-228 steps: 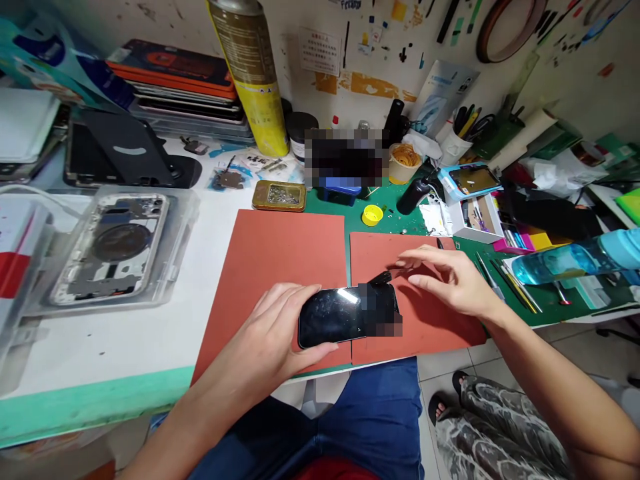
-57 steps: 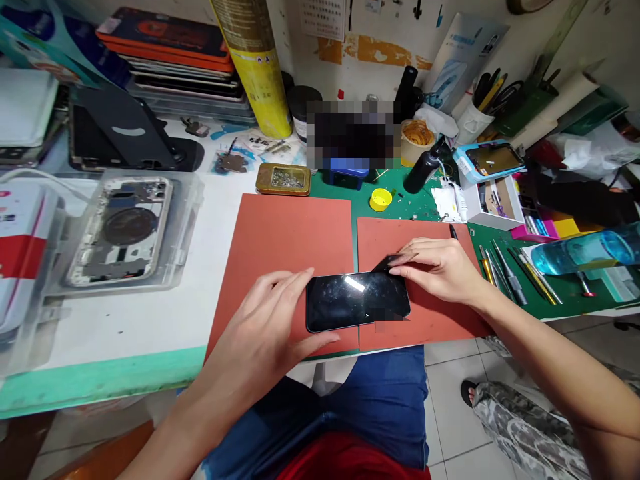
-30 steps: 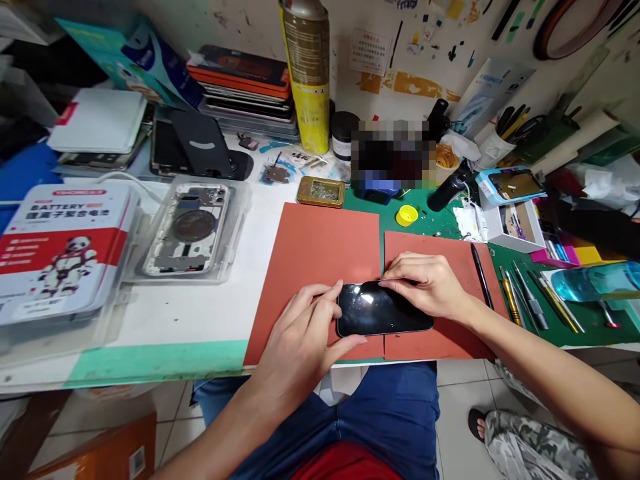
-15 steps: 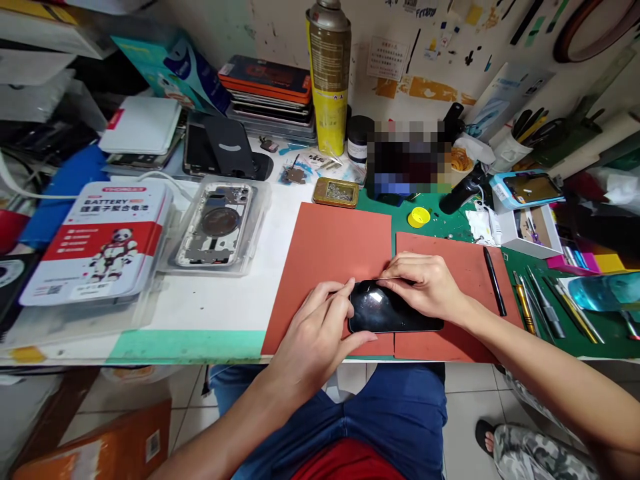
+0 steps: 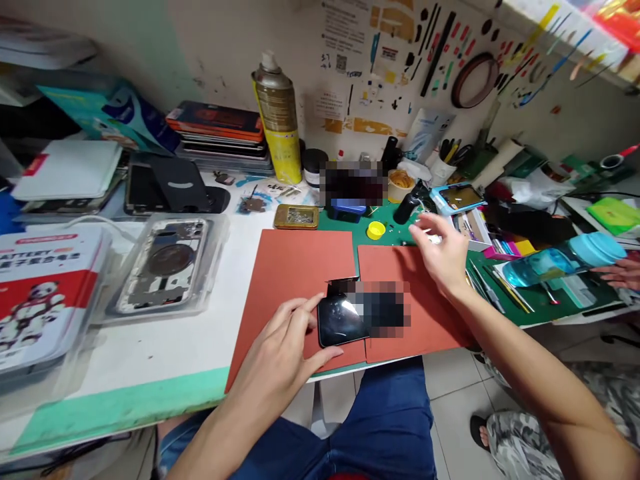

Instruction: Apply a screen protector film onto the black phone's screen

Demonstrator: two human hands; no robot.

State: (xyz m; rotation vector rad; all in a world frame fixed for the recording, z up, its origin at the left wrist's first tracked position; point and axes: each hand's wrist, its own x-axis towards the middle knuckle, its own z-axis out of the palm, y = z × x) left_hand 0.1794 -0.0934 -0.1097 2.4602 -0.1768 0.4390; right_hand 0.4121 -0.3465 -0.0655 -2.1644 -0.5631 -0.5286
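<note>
A black phone (image 5: 343, 320) lies screen up across the seam of two red mats (image 5: 295, 267) near the table's front edge; part of it is blurred out. My left hand (image 5: 280, 347) clasps its left end between thumb and fingers. A small black flap (image 5: 343, 285) sticks up at the phone's far edge. My right hand (image 5: 443, 252) is off the phone, raised over the green mat (image 5: 400, 230) to the back right, fingers spread, close to a white scrap (image 5: 434, 237). I see nothing in it.
Behind the mats sit a yellow cap (image 5: 375, 230), a gold tin (image 5: 296, 217) and a tall spray can (image 5: 277, 120). A clear case with a phone housing (image 5: 165, 263) and a battery box (image 5: 35, 293) lie left. Hand tools (image 5: 500, 290), a blue bottle (image 5: 560, 260) and another person's hand (image 5: 620, 270) are right.
My right hand has lifted off the phone's far edge and moved back and right. The left hand still holds the phone. The camera has tilted up and left.
</note>
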